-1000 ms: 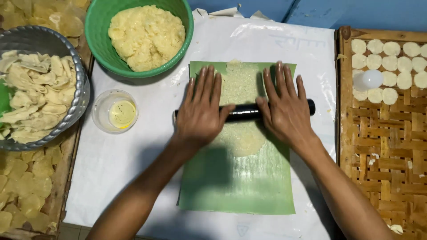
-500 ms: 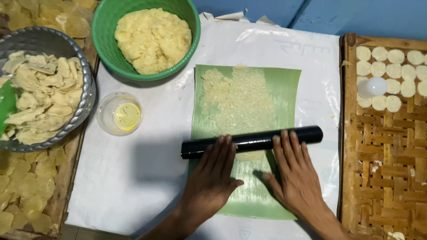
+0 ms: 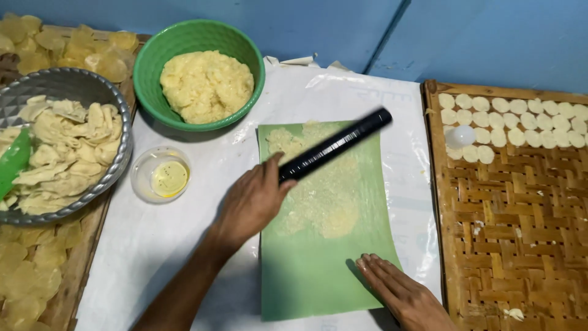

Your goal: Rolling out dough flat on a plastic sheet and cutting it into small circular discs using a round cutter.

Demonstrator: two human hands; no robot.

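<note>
Mid frame: black roller (image 3: 334,146), tilted over green sheet (image 3: 324,245).
L hand (image 3: 254,199): closed round roller's low end.
R hand (image 3: 398,288): flat, open, pressing sheet, lower right.
Roller feel: prob. stiff, smooth, light; grab ends.

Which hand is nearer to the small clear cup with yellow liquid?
The left hand, holding the black roller, is just right of the cup. The right hand lies much farther, on the green sheet's lower right corner.
</note>
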